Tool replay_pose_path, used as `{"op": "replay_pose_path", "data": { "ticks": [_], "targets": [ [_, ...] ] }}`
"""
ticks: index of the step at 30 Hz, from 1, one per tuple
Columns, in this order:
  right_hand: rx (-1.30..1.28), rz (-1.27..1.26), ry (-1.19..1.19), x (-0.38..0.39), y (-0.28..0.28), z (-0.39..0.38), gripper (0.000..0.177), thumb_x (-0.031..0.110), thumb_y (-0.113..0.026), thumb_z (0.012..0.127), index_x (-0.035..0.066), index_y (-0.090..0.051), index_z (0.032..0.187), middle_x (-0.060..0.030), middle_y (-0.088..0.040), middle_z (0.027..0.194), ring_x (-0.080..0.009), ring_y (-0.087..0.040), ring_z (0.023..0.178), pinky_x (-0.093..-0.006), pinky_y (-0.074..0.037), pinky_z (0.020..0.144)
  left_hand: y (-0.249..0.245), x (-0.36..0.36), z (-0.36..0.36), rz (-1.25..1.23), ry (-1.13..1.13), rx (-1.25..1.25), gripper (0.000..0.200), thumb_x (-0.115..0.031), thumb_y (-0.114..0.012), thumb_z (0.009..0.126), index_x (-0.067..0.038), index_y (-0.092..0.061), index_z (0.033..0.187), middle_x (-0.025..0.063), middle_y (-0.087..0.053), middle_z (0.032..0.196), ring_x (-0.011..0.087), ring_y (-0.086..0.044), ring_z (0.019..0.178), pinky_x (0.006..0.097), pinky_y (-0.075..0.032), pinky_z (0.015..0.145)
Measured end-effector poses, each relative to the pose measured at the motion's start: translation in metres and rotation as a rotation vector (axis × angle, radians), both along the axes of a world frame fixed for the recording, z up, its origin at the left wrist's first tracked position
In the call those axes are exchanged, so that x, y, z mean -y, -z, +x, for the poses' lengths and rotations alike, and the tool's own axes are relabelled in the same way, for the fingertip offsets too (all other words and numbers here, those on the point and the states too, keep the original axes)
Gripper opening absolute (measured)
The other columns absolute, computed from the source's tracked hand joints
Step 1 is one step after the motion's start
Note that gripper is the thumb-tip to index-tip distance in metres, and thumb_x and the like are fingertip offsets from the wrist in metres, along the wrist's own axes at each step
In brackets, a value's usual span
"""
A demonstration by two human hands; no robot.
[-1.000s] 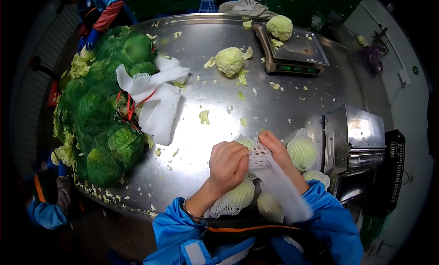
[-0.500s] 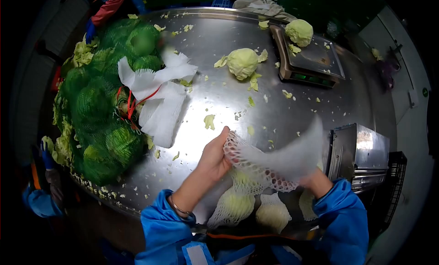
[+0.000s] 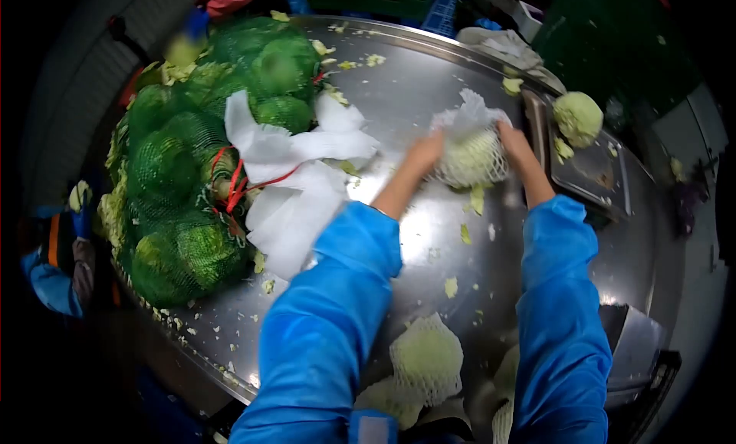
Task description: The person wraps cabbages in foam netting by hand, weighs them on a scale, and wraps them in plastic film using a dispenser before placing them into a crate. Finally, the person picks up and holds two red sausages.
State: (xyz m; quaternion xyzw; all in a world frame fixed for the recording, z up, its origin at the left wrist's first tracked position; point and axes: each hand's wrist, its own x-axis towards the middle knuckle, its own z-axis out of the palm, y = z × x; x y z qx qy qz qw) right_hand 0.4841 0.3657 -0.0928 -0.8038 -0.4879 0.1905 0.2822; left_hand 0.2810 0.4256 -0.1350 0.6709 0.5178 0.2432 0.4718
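Note:
Both arms reach out over the metal table. My left hand grips the left edge of a white foam net sleeve, and my right hand grips its right edge. Between the hands, the sleeve lies over a pale green cabbage, covering its top and sides, with loose leaves showing below. Nearer my body sits another cabbage in a foam net, with more netted cabbages partly hidden around it.
Green mesh sacks of cabbages fill the table's left side, with white foam sleeves and red ties beside them. A bare cabbage rests on a scale at right. Co-workers' gloved hands show at left.
Both hands have moved forward, away from my body, carrying the foam net sleeve from the near side of the table onto the cabbage beside the scale. The view has shifted too.

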Motion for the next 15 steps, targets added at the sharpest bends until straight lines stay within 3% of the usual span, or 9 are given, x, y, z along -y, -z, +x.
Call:
{"op": "replay_pose_path", "data": {
  "ticks": [2,4,6,8,10,11,13,14,15],
  "targets": [
    [-0.01,-0.073,0.238,-0.008,0.034,-0.002,0.053,0.045,-0.034,0.088,0.0,-0.059,0.102,-0.026,-0.059,0.104,-0.0398,-0.053,0.099,-0.042,-0.039,0.085,0.031,0.01,0.011,-0.098,-0.183,0.075,0.074,-0.057,-0.028,0.088,0.009,-0.061,0.096,0.0282,-0.061,0.097,0.0416,-0.057,0.096,0.0431,-0.043,0.083],
    [-0.629,0.186,0.192,0.032,0.008,-0.034,0.049,0.044,-0.035,0.089,0.003,-0.06,0.102,-0.0139,-0.062,0.086,-0.0236,-0.058,0.08,-0.0331,-0.044,0.072,0.004,0.037,-0.023,-0.392,-0.185,0.259,0.065,-0.048,-0.035,0.09,0.012,-0.054,0.108,0.0255,-0.058,0.109,0.0318,-0.055,0.101,0.0397,-0.041,0.087],
    [-0.728,0.074,0.264,0.075,-0.043,-0.071,0.039,0.036,-0.044,0.087,0.003,-0.063,0.097,-0.0057,-0.059,0.08,-0.0135,-0.055,0.081,-0.0274,-0.045,0.071,0.008,0.07,-0.057,-0.546,-0.207,0.643,0.056,-0.041,-0.033,0.093,0.008,-0.055,0.108,0.0191,-0.061,0.104,0.029,-0.057,0.099,0.0367,-0.042,0.088],
    [-0.521,0.077,0.0,0.132,-0.102,-0.123,0.035,0.032,-0.041,0.089,0.005,-0.063,0.094,-0.0027,-0.058,0.072,-0.0119,-0.05,0.058,-0.0277,-0.04,0.053,-0.019,0.118,-0.1,-0.456,-0.193,0.529,0.059,-0.051,-0.04,0.088,0.002,-0.061,0.102,0.0184,-0.063,0.099,0.0311,-0.058,0.096,0.0386,-0.044,0.083],
    [-0.365,0.261,-0.336,0.166,-0.148,-0.194,0.031,0.027,-0.042,0.088,0.005,-0.064,0.094,-0.003,-0.054,0.064,-0.0103,-0.048,0.052,-0.0251,-0.038,0.046,-0.031,0.179,-0.12,-1.284,-0.237,1.656,0.062,-0.053,-0.039,0.088,0.001,-0.05,0.118,0.0196,-0.055,0.116,0.0305,-0.052,0.108,0.0407,-0.041,0.093],
    [-0.301,0.303,-0.481,0.179,-0.17,-0.223,0.03,0.025,-0.043,0.087,0.004,-0.064,0.094,-0.0041,-0.055,0.062,-0.0112,-0.048,0.049,-0.0252,-0.038,0.045,-0.062,0.189,-0.142,-1.43,0.072,1.757,0.064,-0.052,-0.036,0.088,0.0,-0.043,0.124,0.0196,-0.049,0.124,0.0308,-0.048,0.114,0.0428,-0.037,0.098],
    [-0.54,0.109,-0.489,0.191,-0.194,-0.257,0.028,0.022,-0.046,0.085,0.002,-0.064,0.093,-0.0063,-0.057,0.062,-0.0133,-0.05,0.047,-0.0256,-0.04,0.044,-0.097,0.218,-0.187,-1.396,0.548,1.877,0.06,-0.046,-0.031,0.091,-0.001,-0.037,0.131,0.0173,-0.043,0.132,0.0278,-0.041,0.121,0.0411,-0.032,0.103],
    [-0.823,-0.149,-0.348,0.19,-0.201,-0.261,0.027,0.021,-0.048,0.084,0.001,-0.064,0.092,-0.0075,-0.058,0.063,-0.0144,-0.051,0.048,-0.026,-0.042,0.045,-0.1,0.242,-0.208,-1.228,0.684,1.913,0.053,-0.039,-0.028,0.094,-0.002,-0.036,0.131,0.0149,-0.044,0.132,0.0245,-0.04,0.123,0.0374,-0.031,0.105],
    [-1.085,-0.432,-0.197,0.187,-0.204,-0.265,0.026,0.02,-0.049,0.083,0.0,-0.064,0.091,-0.0087,-0.06,0.065,-0.0156,-0.053,0.049,-0.0263,-0.043,0.046,-0.1,0.267,-0.223,-1.234,0.5,2.004,0.056,-0.041,-0.027,0.094,-0.001,-0.036,0.131,0.016,-0.043,0.132,0.0276,-0.042,0.121,0.0394,-0.031,0.105]
  ]
}}
